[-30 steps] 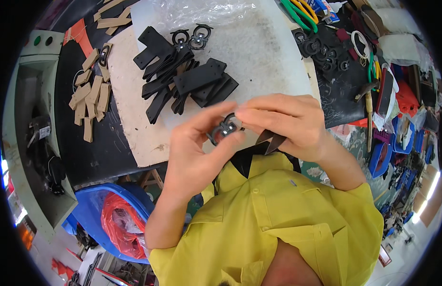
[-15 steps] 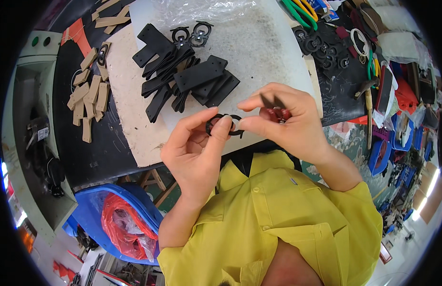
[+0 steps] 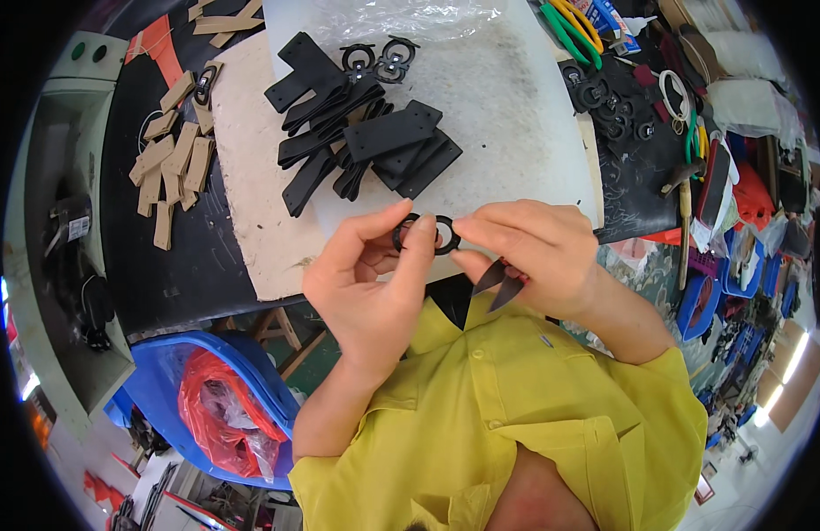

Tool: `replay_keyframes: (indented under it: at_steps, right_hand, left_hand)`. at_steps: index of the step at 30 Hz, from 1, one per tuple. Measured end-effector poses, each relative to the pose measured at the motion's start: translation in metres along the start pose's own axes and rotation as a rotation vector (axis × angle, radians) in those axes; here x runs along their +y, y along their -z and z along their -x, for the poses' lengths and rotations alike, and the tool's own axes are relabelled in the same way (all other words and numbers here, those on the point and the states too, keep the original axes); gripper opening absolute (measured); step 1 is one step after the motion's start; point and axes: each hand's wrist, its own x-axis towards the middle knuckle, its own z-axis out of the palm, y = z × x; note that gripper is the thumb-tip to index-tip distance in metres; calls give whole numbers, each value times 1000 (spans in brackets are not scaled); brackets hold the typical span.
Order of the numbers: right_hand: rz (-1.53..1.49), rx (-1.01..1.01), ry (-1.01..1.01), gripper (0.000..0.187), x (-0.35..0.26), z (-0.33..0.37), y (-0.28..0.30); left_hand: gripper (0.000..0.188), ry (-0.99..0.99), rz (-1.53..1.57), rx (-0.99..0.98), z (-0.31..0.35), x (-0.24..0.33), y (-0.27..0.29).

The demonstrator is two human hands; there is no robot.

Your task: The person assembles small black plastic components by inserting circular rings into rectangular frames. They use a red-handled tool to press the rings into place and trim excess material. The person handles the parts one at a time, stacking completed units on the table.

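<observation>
The black counter filled much of the upper view, with a beige board on it and a white sheet over the board. The person wore a yellow shirt. A blue tub stood left of the body, a red bag inside. Clear film lay at the sheet's far end. Black straps lay heaped on the sheet, and tan strips were scattered on the counter to the left.

The left hand had its grip clamped on a black ring piece, thumb across it, between the hands near the board's front edge. The right hand had its grip closed around snips, blades pointing down-left; its thumb and forefinger were at the ring piece's right edge. Two loose links lay beyond the straps.
</observation>
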Motion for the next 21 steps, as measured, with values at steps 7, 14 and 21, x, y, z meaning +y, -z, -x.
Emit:
replay_keyframes:
  at_steps: [7, 14, 21]
  right_hand:
    - [134, -85, 144, 36, 2, -2, 9]
    - [-182, 147, -267, 21, 6, -5, 21]
    - [-328, 42, -299, 19, -2, -16, 25]
  left_hand:
    - [23, -22, -7, -83, -3, 1, 0]
    - [29, -426, -642, 6, -56, 10, 21]
    - [19, -391, -516, 24, -46, 13, 12]
